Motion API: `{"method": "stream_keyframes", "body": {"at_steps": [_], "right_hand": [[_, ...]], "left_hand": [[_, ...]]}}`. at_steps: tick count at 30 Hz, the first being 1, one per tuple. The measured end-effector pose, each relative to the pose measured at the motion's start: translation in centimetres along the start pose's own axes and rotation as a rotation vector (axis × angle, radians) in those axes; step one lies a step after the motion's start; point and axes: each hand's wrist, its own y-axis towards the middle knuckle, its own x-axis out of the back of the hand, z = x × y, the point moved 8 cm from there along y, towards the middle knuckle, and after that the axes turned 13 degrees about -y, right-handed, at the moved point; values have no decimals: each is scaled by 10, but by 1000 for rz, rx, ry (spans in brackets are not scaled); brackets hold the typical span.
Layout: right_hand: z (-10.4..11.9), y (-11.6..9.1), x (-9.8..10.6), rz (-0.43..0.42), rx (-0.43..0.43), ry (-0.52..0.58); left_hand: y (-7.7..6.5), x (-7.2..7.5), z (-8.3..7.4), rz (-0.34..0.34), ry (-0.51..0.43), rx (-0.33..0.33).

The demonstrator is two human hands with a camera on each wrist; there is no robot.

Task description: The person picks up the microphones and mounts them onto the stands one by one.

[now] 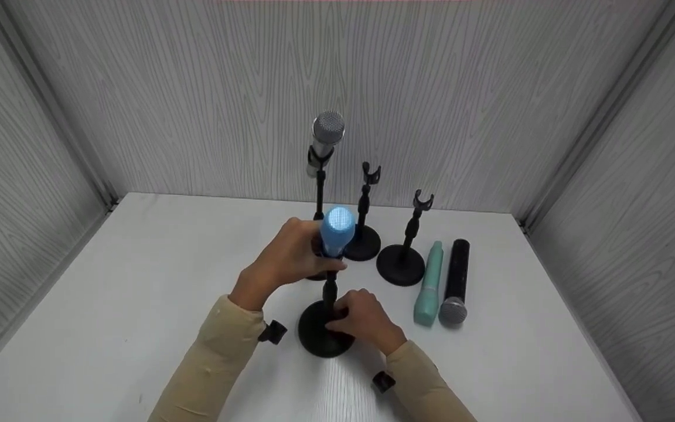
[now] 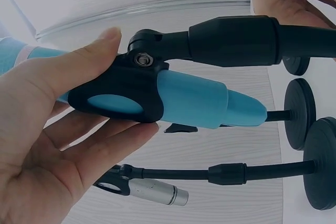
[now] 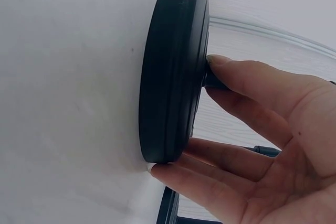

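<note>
A blue microphone [image 1: 337,231] sits in the black clip [image 2: 149,90] at the top of a microphone stand, its head tilted up toward me. My left hand [image 1: 290,252] grips the microphone at the clip, thumb on one side and fingers on the other. Low on the same stand, my right hand [image 1: 367,319] pinches the thin pole just above the round black base [image 1: 317,337]. In the right wrist view, its lower fingers lie against the rim of the base [image 3: 170,77], which rests on the white table.
Behind stands another stand holding a silver microphone [image 1: 329,129]. Two stands with bare clips, one clip [image 1: 372,174] and a second clip [image 1: 423,202], are to its right. A teal microphone [image 1: 429,287] and a black microphone [image 1: 458,275] lie on the table [image 1: 519,351] at the right. Panels enclose the table.
</note>
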Motion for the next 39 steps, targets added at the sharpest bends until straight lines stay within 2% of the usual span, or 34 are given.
{"method": "stream_keyframes", "body": {"at_steps": [10, 18, 24, 33, 39], "right_hand": [[0, 0, 0, 6, -3, 1], [3, 1, 0, -14, 38, 8], [3, 1, 0, -17, 48, 13], [3, 0, 2, -33, 57, -2], [4, -1, 2, -35, 61, -6]], "left_hand": [[-9, -2, 3, -65, -77, -23], [-18, -4, 6, -116, -144, -62], [-24, -7, 9, -142, -200, -55], [-29, -11, 12, -174, -216, -72], [-35, -14, 17, -177, -226, -59]]}}
